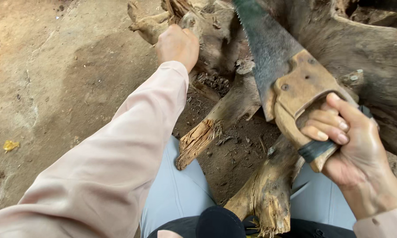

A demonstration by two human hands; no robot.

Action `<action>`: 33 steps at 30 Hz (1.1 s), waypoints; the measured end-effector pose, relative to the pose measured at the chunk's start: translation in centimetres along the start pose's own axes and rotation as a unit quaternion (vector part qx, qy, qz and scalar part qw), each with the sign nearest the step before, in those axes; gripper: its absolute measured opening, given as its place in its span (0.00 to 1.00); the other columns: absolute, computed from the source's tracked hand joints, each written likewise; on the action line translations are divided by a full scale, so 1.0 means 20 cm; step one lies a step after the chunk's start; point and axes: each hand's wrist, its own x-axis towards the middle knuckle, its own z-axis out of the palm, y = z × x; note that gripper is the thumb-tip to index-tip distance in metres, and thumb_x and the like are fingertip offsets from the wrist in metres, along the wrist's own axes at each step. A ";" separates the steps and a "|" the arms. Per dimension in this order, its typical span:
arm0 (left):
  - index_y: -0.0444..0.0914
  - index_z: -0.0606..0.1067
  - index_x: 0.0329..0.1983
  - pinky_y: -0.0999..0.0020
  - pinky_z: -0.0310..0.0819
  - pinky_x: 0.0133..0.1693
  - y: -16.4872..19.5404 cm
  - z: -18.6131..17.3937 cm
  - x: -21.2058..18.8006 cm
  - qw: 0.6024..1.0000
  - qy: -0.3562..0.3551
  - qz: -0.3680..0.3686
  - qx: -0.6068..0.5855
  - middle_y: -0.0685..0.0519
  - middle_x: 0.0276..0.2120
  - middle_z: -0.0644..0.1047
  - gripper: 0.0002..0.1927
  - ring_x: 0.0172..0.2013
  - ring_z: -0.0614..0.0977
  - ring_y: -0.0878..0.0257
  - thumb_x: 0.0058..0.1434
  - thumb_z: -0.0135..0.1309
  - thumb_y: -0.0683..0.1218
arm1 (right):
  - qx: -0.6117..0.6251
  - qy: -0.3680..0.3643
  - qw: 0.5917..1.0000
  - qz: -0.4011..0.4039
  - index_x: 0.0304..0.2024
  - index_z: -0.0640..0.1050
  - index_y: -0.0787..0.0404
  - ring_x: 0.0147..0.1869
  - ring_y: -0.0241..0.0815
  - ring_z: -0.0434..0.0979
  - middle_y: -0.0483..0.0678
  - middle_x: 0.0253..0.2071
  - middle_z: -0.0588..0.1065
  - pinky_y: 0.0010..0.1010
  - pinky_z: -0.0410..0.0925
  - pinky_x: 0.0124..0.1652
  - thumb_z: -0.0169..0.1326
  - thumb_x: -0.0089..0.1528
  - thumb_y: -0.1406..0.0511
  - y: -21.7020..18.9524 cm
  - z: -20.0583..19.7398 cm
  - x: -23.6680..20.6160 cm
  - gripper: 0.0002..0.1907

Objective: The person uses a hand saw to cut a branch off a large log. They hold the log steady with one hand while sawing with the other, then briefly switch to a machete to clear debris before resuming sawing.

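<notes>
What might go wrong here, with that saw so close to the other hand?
The left hand grips the gnarled root stump not far from the handsaw blade, so a slipping blade might catch it. The splintered broken branches point at the person's knees and could scratch them.

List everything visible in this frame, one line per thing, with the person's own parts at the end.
Handsaw: one, dark toothed blade, worn wooden handle, upper right.
Tree stump: one, grey-brown, gnarled, top right.
Roots: several, brown, splintered ends, centre.
Dirt ground: brown, left side.
Yellow scrap: one, on the ground, far left.
Trousers: light grey-blue, bottom centre.
Left hand: pale pink sleeve, gripping a root knob.
Right hand: gripping the saw handle.
</notes>
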 end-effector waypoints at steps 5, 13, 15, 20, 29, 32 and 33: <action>0.31 0.80 0.33 0.51 0.80 0.43 0.02 -0.01 0.00 0.999 -0.014 -0.051 -0.003 0.35 0.34 0.81 0.21 0.37 0.85 0.41 0.63 0.45 0.53 | 0.010 -0.034 0.999 -0.011 0.29 0.64 0.54 0.18 0.28 0.54 0.36 0.16 0.58 0.23 0.57 0.23 0.48 0.73 0.67 0.02 0.16 0.55 0.16; 0.31 0.80 0.35 0.51 0.78 0.46 0.01 -0.04 -0.02 1.000 -0.021 -0.015 -0.012 0.35 0.35 0.81 0.20 0.39 0.85 0.41 0.64 0.45 0.52 | 0.051 -0.023 0.998 -0.008 0.29 0.62 0.52 0.17 0.27 0.55 0.34 0.16 0.56 0.22 0.57 0.22 0.49 0.73 0.67 0.08 0.03 0.44 0.17; 0.31 0.80 0.35 0.51 0.78 0.47 0.01 -0.03 -0.02 1.000 -0.018 -0.012 -0.017 0.34 0.35 0.81 0.20 0.40 0.85 0.41 0.64 0.45 0.51 | 0.013 -0.003 1.000 -0.023 0.31 0.64 0.51 0.18 0.24 0.54 0.33 0.17 0.56 0.19 0.55 0.21 0.46 0.73 0.67 0.09 -0.05 0.14 0.15; 0.31 0.80 0.35 0.51 0.78 0.47 0.01 -0.02 -0.01 0.999 -0.022 -0.036 -0.010 0.34 0.36 0.81 0.20 0.40 0.85 0.41 0.64 0.45 0.52 | 0.023 0.003 1.000 -0.006 0.28 0.65 0.51 0.17 0.25 0.55 0.33 0.16 0.56 0.20 0.56 0.21 0.45 0.72 0.66 0.07 -0.03 0.28 0.15; 0.31 0.80 0.36 0.51 0.78 0.47 0.05 -0.09 -0.03 0.999 -0.023 -0.023 -0.017 0.33 0.36 0.81 0.19 0.40 0.84 0.40 0.63 0.46 0.51 | 0.014 -0.014 1.000 0.005 0.26 0.63 0.51 0.17 0.26 0.55 0.33 0.16 0.58 0.22 0.55 0.23 0.49 0.72 0.64 0.04 0.13 0.51 0.18; 0.31 0.79 0.38 0.52 0.78 0.47 0.03 -0.07 -0.03 0.998 -0.046 -0.038 0.002 0.34 0.37 0.81 0.20 0.40 0.85 0.42 0.65 0.45 0.51 | -0.040 -0.008 0.999 -0.019 0.27 0.61 0.49 0.18 0.24 0.52 0.32 0.17 0.55 0.20 0.55 0.23 0.48 0.73 0.64 0.05 0.04 0.11 0.18; 0.31 0.79 0.38 0.53 0.78 0.48 0.03 -0.06 -0.02 0.998 -0.050 -0.041 0.005 0.34 0.37 0.81 0.20 0.41 0.85 0.42 0.66 0.44 0.52 | -0.048 0.003 0.999 -0.019 0.28 0.62 0.49 0.18 0.23 0.51 0.32 0.17 0.55 0.19 0.55 0.23 0.47 0.73 0.63 0.04 0.02 0.05 0.17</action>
